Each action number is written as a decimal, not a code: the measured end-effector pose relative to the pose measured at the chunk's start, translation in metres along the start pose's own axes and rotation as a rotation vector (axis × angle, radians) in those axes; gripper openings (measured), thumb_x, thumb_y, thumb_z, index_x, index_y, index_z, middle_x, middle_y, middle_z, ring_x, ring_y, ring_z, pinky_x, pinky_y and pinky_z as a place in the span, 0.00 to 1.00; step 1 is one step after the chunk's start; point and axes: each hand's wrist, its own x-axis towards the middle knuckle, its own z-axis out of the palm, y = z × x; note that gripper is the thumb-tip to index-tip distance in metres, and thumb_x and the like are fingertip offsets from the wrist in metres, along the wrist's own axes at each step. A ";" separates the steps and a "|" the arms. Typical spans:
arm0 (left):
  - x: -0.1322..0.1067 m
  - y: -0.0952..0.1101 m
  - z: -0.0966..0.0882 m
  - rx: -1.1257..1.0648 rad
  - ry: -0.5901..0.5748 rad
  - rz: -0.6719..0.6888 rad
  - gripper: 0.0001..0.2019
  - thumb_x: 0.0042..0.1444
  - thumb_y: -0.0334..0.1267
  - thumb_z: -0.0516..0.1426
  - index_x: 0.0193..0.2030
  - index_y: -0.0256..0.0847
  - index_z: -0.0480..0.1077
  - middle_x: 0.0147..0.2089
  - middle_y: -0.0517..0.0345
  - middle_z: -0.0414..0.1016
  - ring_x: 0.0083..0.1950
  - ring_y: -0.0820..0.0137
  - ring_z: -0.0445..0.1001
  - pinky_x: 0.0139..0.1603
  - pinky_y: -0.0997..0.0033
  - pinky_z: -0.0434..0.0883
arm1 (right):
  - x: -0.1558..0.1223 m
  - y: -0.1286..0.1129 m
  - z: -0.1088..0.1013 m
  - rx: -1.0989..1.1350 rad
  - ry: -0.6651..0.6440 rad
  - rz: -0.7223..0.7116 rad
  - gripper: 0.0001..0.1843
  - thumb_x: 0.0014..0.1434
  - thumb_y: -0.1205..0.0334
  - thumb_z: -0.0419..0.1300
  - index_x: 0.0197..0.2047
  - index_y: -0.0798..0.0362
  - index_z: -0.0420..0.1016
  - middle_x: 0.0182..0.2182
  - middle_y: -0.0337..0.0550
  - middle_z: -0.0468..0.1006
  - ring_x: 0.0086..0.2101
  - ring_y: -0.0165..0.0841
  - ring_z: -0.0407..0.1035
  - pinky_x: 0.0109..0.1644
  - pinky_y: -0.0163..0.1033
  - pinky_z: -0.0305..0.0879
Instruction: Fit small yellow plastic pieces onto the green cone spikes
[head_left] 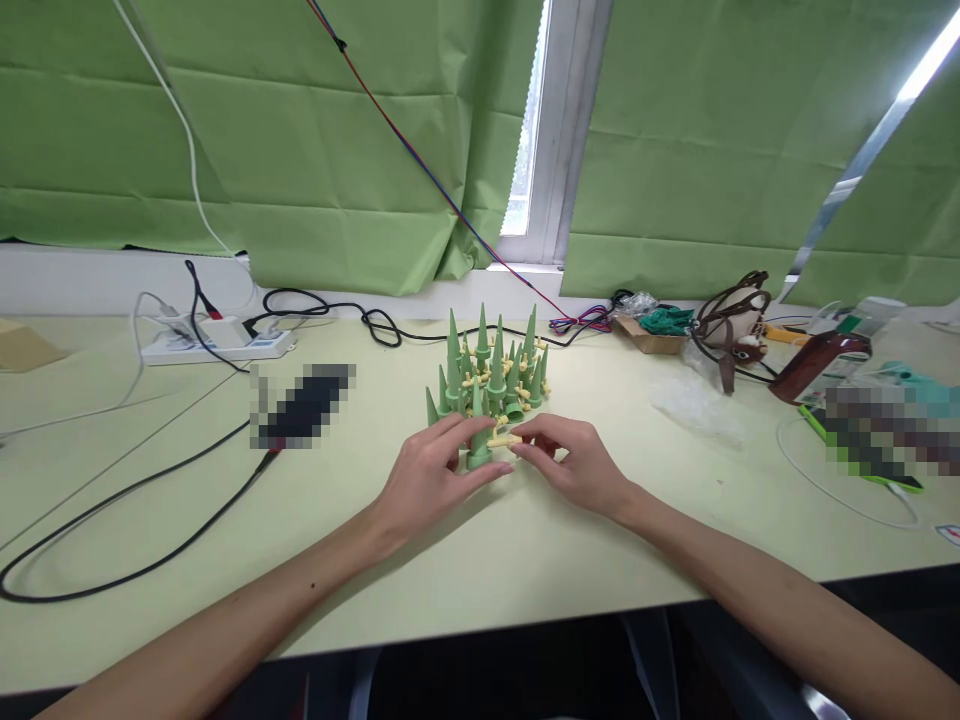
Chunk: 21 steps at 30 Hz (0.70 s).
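Green curtains (337,150) hang behind a pale desk (525,560), with a white power strip (225,345) far on the left and a black cable (135,575) curling on the near left. In the middle of the desk, the left hand (427,475) has its grip closed around a small green cone (478,445) that stands on the desk. The right hand (577,462) has its grip pinching a little yellow piece (504,439) that touches the cone's right side, and just behind both hands stands a bunch of cones (491,370), green and pointing up, with yellow bits between them.
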 end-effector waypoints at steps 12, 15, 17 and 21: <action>-0.001 0.000 0.002 -0.018 -0.049 0.034 0.24 0.59 0.55 0.60 0.54 0.40 0.72 0.35 0.60 0.70 0.25 0.77 0.63 0.29 0.75 0.65 | 0.000 0.000 0.002 -0.003 -0.016 -0.033 0.11 0.68 0.56 0.58 0.40 0.55 0.77 0.31 0.44 0.79 0.24 0.28 0.65 0.28 0.34 0.64; -0.001 0.000 0.002 -0.019 -0.061 0.056 0.25 0.58 0.55 0.61 0.55 0.41 0.71 0.35 0.61 0.70 0.25 0.77 0.63 0.29 0.75 0.66 | 0.000 0.000 0.001 -0.006 -0.013 -0.041 0.12 0.68 0.54 0.58 0.40 0.54 0.77 0.30 0.43 0.79 0.24 0.27 0.65 0.28 0.34 0.64; 0.000 -0.001 0.002 -0.024 -0.071 0.064 0.25 0.57 0.55 0.61 0.56 0.41 0.70 0.36 0.60 0.70 0.25 0.77 0.63 0.30 0.75 0.67 | 0.000 0.001 0.001 -0.010 -0.013 -0.039 0.12 0.68 0.54 0.58 0.40 0.54 0.77 0.31 0.43 0.79 0.24 0.28 0.65 0.28 0.34 0.64; -0.001 -0.002 0.002 -0.048 -0.106 0.060 0.24 0.60 0.53 0.60 0.58 0.42 0.68 0.39 0.59 0.70 0.25 0.77 0.64 0.31 0.74 0.68 | 0.000 0.001 0.001 -0.009 -0.015 -0.043 0.11 0.68 0.56 0.58 0.40 0.54 0.76 0.31 0.43 0.78 0.24 0.27 0.65 0.28 0.34 0.64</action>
